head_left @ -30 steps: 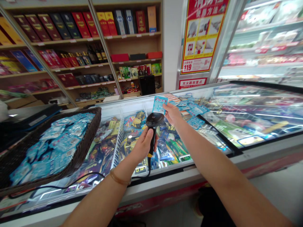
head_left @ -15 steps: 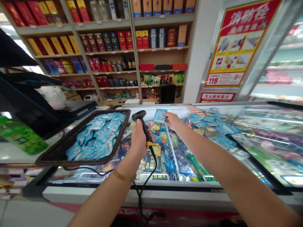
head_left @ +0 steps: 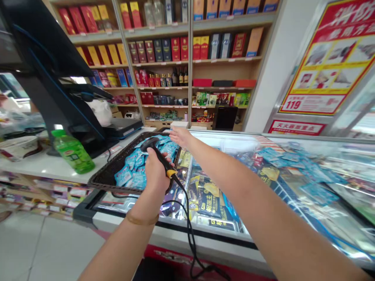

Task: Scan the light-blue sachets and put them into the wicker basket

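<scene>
My left hand is wrapped around a black handheld barcode scanner with a yellow band at its lower end. The scanner's head points away from me, over the right part of a dark woven basket. Inside the basket lies a heap of small blue packets. My right hand is at the basket's far right corner, fingers stretched out toward the heap. I make out no packet held in it. More blue packets are spread on the freezer's glass top to the right.
The glass-topped chest freezer shows bagged frozen goods inside. The scanner's black cable hangs over its front edge. A green bottle and a black till monitor stand on the left counter. Shelves of boxes line the back.
My right hand has moved left from above the freezer to the basket, and the blue packet it held no longer shows in it. The view has turned left; the scanner stays in my left hand.
</scene>
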The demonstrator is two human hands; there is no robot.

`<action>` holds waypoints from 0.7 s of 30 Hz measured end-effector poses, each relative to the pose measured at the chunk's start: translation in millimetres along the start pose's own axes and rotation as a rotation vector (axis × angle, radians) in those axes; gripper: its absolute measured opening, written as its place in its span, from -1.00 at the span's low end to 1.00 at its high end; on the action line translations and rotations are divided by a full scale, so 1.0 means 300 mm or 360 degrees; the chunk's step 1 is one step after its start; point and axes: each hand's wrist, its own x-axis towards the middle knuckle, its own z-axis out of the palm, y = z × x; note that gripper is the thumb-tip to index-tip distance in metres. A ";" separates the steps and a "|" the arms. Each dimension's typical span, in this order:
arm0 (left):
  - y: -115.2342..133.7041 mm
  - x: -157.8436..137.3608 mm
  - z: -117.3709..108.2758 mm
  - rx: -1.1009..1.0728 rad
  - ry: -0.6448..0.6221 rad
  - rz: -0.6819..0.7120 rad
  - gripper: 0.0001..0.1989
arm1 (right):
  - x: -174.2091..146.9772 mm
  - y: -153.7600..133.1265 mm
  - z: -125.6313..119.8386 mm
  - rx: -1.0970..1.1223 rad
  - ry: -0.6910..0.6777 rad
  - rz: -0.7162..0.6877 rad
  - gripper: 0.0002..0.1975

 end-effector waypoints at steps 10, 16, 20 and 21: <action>-0.167 -0.107 0.125 0.0021 -0.0252 -0.0257 -0.56 | -0.203 0.030 -0.469 -0.0498 0.0375 -0.0351 -0.89; -0.333 -0.216 0.277 0.0173 -0.0454 -0.0464 -0.51 | -0.431 0.007 -0.861 -0.1354 0.0765 -0.0505 -0.77; -0.437 -0.285 0.321 0.0207 -0.0580 -0.0540 -0.52 | -0.587 -0.030 -1.056 -0.2078 0.1095 -0.0424 -0.70; -0.460 -0.298 0.318 0.0233 -0.0627 -0.0556 -0.52 | -0.617 -0.042 -1.097 -0.2212 0.1209 -0.0333 -0.68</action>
